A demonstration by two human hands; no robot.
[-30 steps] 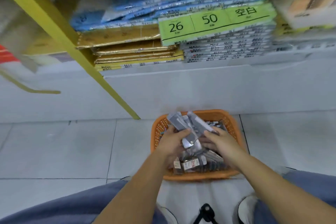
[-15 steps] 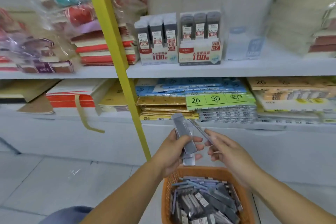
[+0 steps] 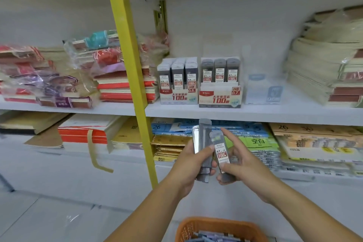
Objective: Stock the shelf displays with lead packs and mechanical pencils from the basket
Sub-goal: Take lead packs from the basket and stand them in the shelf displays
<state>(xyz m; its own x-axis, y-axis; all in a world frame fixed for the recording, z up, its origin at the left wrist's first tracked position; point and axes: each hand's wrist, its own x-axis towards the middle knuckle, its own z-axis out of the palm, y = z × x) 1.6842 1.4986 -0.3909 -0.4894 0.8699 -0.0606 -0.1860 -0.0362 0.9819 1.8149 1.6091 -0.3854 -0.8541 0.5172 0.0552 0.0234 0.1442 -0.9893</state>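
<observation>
Faced white shelving [image 3: 255, 112] split by a yellow upright [image 3: 127, 65], with 2 printed card boxes side by side on the middle board: the 0.5 display [image 3: 178, 96] on the left, the 0.7 display [image 3: 220, 97] just beside it on the right, each showing 3 columns of upright packs. Gripped a sheaf of lead packs [image 3: 203, 143] in the left hand [image 3: 186, 167], fingers curled round them, well below those boxes. Pinched 1 separate pack [image 3: 221, 151], labelled 0.7, between thumb and bent fingers of the right hand [image 3: 243, 165], forefinger stretched straight up beside it. Had the orange basket [image 3: 216, 221] below both hands, more packs inside; could not pick out any mechanical pencils.

Judged misfiling the main risk: look-alike grey cases, told apart only by small print, so could easily slot a 0.7 into the 0.5 columns. Could also spill the sheaf, given slick hard faces sliding against each other in 1 hand. Noted slim, flat, rectangular glossy cases; stiff card displays; open-weave plastic basket.
</observation>
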